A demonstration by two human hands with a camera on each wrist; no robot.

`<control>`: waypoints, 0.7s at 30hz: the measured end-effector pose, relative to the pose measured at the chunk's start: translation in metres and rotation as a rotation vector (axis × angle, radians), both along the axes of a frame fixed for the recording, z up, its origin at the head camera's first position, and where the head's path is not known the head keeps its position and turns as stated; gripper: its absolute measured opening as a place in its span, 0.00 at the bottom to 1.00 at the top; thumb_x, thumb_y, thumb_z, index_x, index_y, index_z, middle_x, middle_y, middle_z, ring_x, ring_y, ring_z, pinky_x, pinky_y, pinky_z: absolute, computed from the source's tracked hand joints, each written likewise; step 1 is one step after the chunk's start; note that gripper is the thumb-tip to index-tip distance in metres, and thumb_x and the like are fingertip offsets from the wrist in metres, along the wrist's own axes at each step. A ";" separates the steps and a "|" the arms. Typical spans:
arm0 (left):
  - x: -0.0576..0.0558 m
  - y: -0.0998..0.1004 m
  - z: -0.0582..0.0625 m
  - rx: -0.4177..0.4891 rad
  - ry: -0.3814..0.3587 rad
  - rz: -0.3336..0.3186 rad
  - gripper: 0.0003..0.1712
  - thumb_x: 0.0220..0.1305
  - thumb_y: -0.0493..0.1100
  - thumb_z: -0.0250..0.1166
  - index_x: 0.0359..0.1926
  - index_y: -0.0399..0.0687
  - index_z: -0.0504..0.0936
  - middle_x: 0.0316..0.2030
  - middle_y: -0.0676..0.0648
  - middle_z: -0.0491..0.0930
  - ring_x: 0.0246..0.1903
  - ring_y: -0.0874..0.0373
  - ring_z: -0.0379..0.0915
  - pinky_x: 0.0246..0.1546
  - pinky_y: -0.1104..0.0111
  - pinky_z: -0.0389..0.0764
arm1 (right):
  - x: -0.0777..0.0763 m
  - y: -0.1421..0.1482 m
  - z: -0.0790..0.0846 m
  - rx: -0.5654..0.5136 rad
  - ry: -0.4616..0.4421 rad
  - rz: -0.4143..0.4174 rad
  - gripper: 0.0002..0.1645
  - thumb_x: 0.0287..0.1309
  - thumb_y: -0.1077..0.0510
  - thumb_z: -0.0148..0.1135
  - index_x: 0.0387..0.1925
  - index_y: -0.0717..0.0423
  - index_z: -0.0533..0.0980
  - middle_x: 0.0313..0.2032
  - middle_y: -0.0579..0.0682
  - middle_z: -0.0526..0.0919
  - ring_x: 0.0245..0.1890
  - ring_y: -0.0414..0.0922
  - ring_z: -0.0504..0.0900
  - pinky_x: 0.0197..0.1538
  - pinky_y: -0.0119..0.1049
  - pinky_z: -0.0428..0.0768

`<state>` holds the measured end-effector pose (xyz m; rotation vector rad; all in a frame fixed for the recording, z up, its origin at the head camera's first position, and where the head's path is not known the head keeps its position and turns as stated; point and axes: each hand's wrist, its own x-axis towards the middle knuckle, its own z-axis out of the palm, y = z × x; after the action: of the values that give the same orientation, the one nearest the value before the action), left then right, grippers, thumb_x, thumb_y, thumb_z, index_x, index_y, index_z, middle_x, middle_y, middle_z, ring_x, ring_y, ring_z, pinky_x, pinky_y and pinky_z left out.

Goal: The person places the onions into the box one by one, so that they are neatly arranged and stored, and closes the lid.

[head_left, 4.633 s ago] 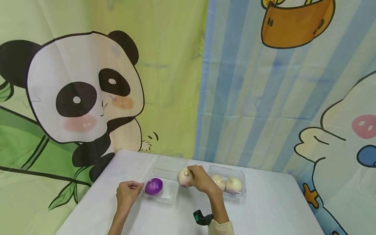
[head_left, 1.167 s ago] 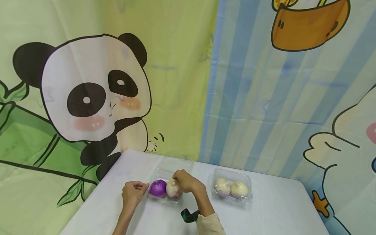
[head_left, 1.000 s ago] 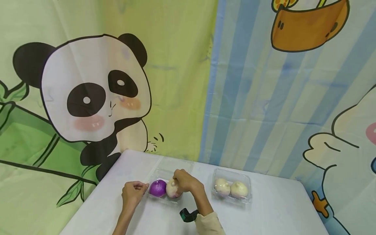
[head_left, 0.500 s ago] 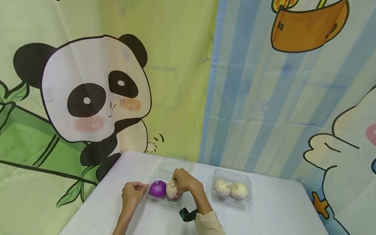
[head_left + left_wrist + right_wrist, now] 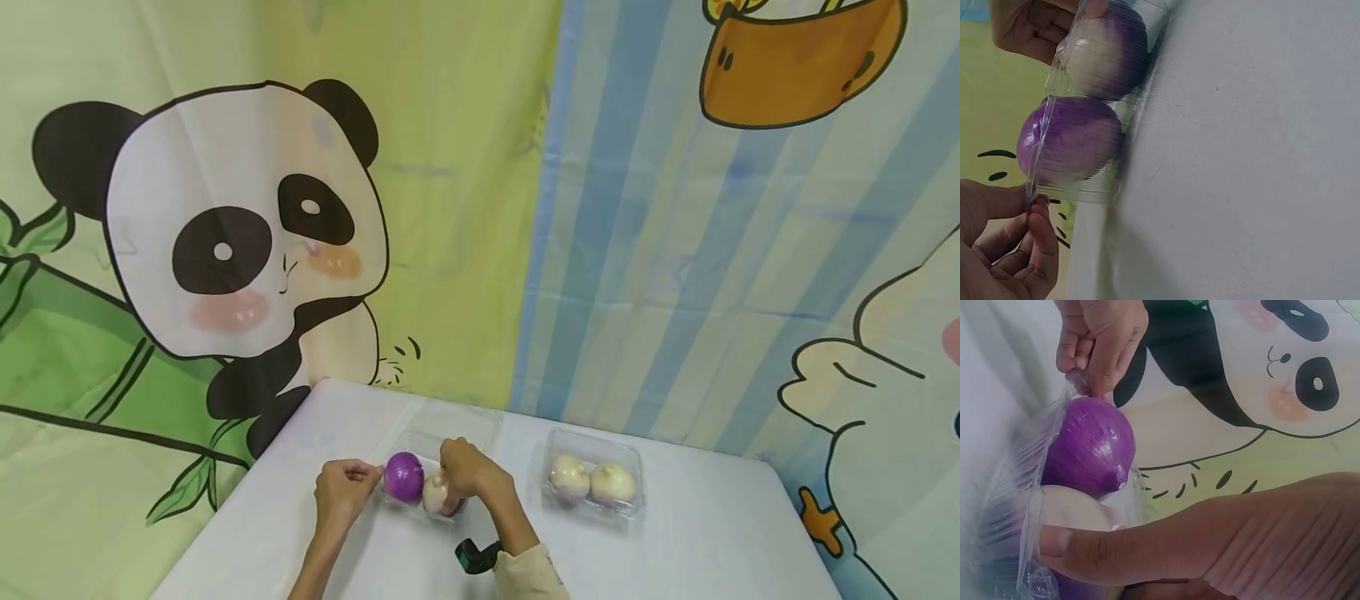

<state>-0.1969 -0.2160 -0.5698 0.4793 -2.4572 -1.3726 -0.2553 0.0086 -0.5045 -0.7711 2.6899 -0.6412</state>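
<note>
A purple onion and a white turnip with a purple base sit side by side in an open clear plastic clamshell container. My left hand pinches the container's left rim between thumb and fingers, beside the onion. From the right, my right hand grips the turnip, its thumb lying across it at the container's near wall. In the left wrist view the turnip and onion show through the ribbed plastic. Part of the turnip is hidden behind the right hand.
To the right stands a second clear container with two pale turnips in it. Both rest on a table with a white cloth. A printed curtain hangs behind the table.
My right hand has carried the turnip left and down into the container beside the onion. Lately the turnip has shifted slightly and the onion has turned a little. The left hand stays at the rim.
</note>
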 end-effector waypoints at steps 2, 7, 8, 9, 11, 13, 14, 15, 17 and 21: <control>0.000 0.000 0.001 0.002 -0.002 0.006 0.11 0.66 0.42 0.78 0.32 0.36 0.91 0.25 0.46 0.88 0.22 0.61 0.78 0.23 0.71 0.76 | -0.001 0.000 0.000 -0.001 0.000 -0.002 0.30 0.28 0.67 0.95 0.32 0.59 0.81 0.29 0.47 0.80 0.29 0.37 0.72 0.29 0.31 0.79; 0.000 -0.001 0.001 0.003 -0.005 0.011 0.11 0.65 0.42 0.79 0.32 0.36 0.92 0.25 0.45 0.88 0.23 0.61 0.78 0.23 0.71 0.76 | 0.000 0.000 0.002 -0.010 0.001 0.000 0.29 0.28 0.67 0.96 0.34 0.62 0.84 0.29 0.47 0.81 0.30 0.37 0.72 0.29 0.31 0.78; 0.000 -0.001 0.001 0.001 -0.004 0.010 0.11 0.65 0.42 0.79 0.32 0.36 0.92 0.25 0.45 0.88 0.23 0.61 0.78 0.23 0.71 0.76 | 0.000 0.000 0.003 -0.008 0.006 0.004 0.28 0.27 0.66 0.96 0.32 0.62 0.85 0.28 0.45 0.80 0.29 0.36 0.71 0.29 0.31 0.77; 0.000 -0.001 0.001 0.000 -0.004 0.009 0.11 0.65 0.42 0.79 0.32 0.36 0.92 0.25 0.45 0.88 0.23 0.61 0.78 0.23 0.71 0.76 | -0.001 0.001 0.001 -0.004 0.014 0.011 0.27 0.27 0.66 0.96 0.30 0.61 0.85 0.26 0.44 0.78 0.28 0.36 0.70 0.28 0.31 0.77; 0.000 -0.001 0.001 -0.002 -0.004 0.007 0.11 0.65 0.41 0.78 0.32 0.36 0.92 0.25 0.45 0.88 0.23 0.61 0.78 0.23 0.71 0.76 | -0.006 0.001 -0.006 -0.008 0.024 0.028 0.26 0.25 0.66 0.96 0.26 0.59 0.83 0.24 0.42 0.76 0.27 0.37 0.68 0.27 0.32 0.76; 0.000 -0.001 0.001 -0.006 -0.002 0.006 0.11 0.65 0.41 0.78 0.32 0.36 0.92 0.25 0.46 0.88 0.23 0.61 0.79 0.23 0.71 0.76 | -0.020 0.002 -0.026 -0.008 0.050 0.063 0.26 0.24 0.64 0.97 0.22 0.56 0.83 0.21 0.41 0.74 0.25 0.37 0.67 0.25 0.34 0.76; 0.000 0.000 0.001 -0.007 -0.001 0.004 0.11 0.65 0.41 0.78 0.32 0.36 0.92 0.25 0.46 0.88 0.23 0.61 0.78 0.24 0.71 0.76 | -0.029 0.003 -0.041 -0.007 0.068 0.078 0.26 0.24 0.62 0.98 0.23 0.54 0.83 0.21 0.40 0.76 0.25 0.37 0.68 0.25 0.34 0.77; 0.000 0.000 0.001 -0.007 0.000 0.004 0.11 0.65 0.41 0.78 0.32 0.36 0.92 0.25 0.46 0.88 0.23 0.61 0.78 0.24 0.71 0.76 | -0.037 0.004 -0.055 -0.005 0.087 0.094 0.26 0.24 0.60 0.98 0.24 0.53 0.84 0.22 0.40 0.78 0.26 0.36 0.70 0.26 0.35 0.78; 0.000 0.000 0.001 -0.007 0.002 0.003 0.11 0.65 0.41 0.78 0.32 0.36 0.91 0.25 0.46 0.88 0.23 0.61 0.78 0.24 0.72 0.76 | -0.046 0.005 -0.070 0.000 0.101 0.103 0.28 0.25 0.57 0.98 0.29 0.55 0.86 0.26 0.42 0.82 0.29 0.38 0.75 0.31 0.37 0.82; 0.000 -0.001 0.001 0.000 0.004 0.007 0.11 0.64 0.41 0.78 0.32 0.35 0.91 0.25 0.46 0.88 0.23 0.61 0.78 0.23 0.72 0.76 | -0.028 0.008 -0.043 0.000 0.052 0.056 0.37 0.26 0.57 0.99 0.42 0.60 0.87 0.37 0.48 0.86 0.39 0.41 0.80 0.42 0.37 0.86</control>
<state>-0.1967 -0.2165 -0.5689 0.4838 -2.4504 -1.3697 -0.2833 0.0165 -0.5475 -0.8713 2.7045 -0.6159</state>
